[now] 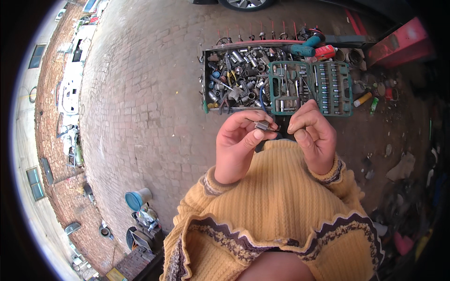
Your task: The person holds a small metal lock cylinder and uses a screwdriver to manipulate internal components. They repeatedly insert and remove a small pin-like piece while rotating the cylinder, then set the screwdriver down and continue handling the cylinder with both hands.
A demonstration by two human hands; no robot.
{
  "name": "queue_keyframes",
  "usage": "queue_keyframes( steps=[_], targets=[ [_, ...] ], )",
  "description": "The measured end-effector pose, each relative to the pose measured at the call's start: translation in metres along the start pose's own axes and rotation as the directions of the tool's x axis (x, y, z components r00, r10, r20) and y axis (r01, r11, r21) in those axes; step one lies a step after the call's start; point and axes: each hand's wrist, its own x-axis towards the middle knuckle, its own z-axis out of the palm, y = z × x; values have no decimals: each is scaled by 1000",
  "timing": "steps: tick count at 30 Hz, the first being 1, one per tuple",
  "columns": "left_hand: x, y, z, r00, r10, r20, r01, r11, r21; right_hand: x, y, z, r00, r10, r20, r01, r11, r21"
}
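Observation:
Between the thumb and fingers of my left hand (237,147) is a small grey metal socket-like piece (262,125). A thin dark part sticks out from it toward the right. My right hand (315,136) is closed in a pinch just to the right, apart from the left; whatever its fingertips hold, if anything, is hidden. Beyond both hands lies an open green socket-set case (350,93) with rows of sockets and bits. It rests over the right part of a tray (205,77) heaped with loose sockets, pliers and other metal parts.
Upright red-tipped rods (273,29) line the tray's far edge. Teal power tools (300,49) and a red bottle (324,53) lie at its far right corner, near a red metal post (398,44). A blue-lidded bucket (136,200) stands on the brick paving at left.

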Motion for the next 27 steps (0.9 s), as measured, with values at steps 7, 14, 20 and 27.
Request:
queue_keyframes(
  steps=[7,14,20,27],
  targets=[
    [1,12,2,962,191,194,-260,859,440,8,-10,7,981,-195,0,185,928,-324],
    [-4,13,13,961,241,139,-278,808,520,10,-12,8,981,-192,32,191,916,-353],
    [-1,24,9,887,285,363,-461,528,713,10,-10,8,982,-177,58,186,926,-328],
    [-3,28,6,866,230,443,-499,425,755,10,-6,10,990,-115,76,130,964,-233]
  ],
)
